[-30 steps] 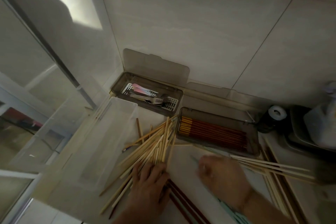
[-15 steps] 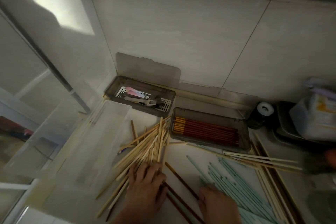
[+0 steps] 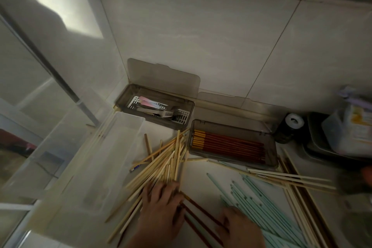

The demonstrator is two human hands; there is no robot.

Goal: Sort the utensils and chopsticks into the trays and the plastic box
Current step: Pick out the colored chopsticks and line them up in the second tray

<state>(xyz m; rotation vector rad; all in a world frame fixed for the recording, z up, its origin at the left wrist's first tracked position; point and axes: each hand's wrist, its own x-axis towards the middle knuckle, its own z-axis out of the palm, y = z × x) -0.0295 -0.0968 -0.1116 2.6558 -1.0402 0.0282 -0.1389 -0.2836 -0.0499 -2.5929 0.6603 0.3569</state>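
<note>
The fanned heap of bamboo chopsticks (image 3: pixel 161 169) is being pressed at its near end by the left hand (image 3: pixel 161 213), whose fingers are lying flat and slightly spread over the sticks. Dark red chopsticks (image 3: pixel 201 215) are being crossed between the two hands. The near ends of the pale green chopsticks (image 3: pixel 267 203) are being covered by the right hand (image 3: pixel 239 229); its finger spread cannot be told. Farther off, red chopsticks are being held in the right tray (image 3: pixel 233 160), cutlery in the far tray (image 3: pixel 155 119), and the clear plastic box (image 3: pixel 90 167) is being left at the left.
</note>
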